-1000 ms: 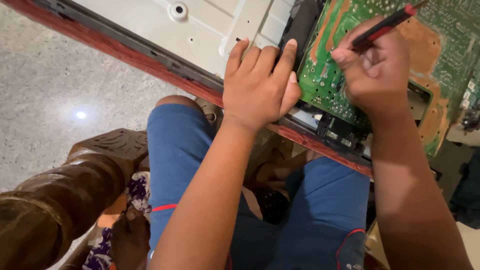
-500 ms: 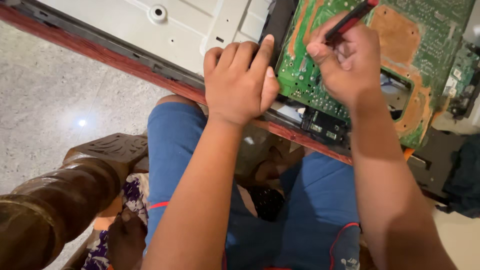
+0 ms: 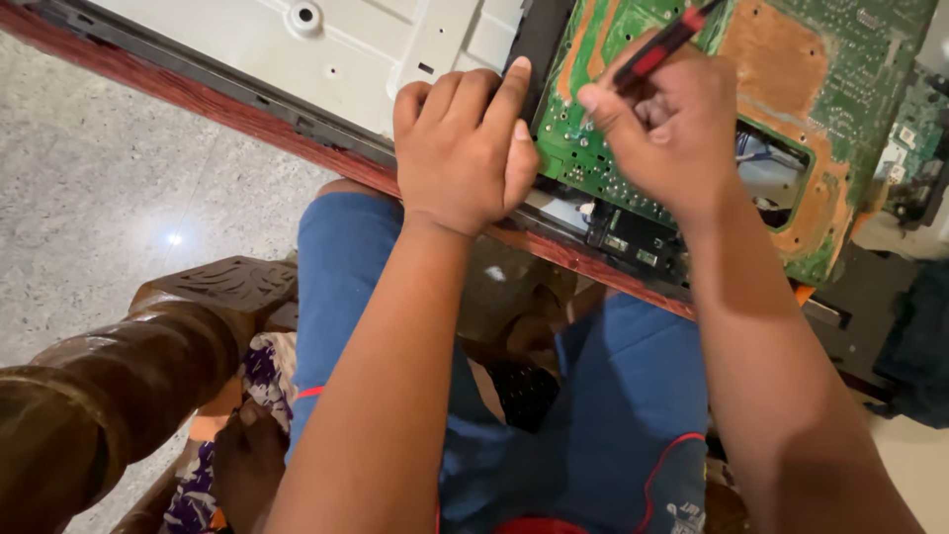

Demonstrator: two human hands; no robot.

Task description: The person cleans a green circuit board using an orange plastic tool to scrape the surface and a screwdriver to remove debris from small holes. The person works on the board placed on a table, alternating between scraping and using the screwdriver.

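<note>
While two hands (image 3: 465, 148) (image 3: 664, 127) work, one screwdriver (image 3: 660, 45) meets one circuit board (image 3: 791, 69)

A pale metal panel (image 3: 326, 40) with 1 round boss lies along a reddish wooden edge (image 3: 198, 94). Below is a speckled grey floor (image 3: 109, 208) with a bright light spot. At lower left, a carved brown chair arm (image 3: 119, 366) sits beside patterned purple cloth (image 3: 259, 371). Blue shorts (image 3: 613, 415) with red piping fill the middle.

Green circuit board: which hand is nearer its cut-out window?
Right. The right hand, holding a red-and-black tool, is beside the window; the left hand rests at the green circuit board's left edge.
</note>
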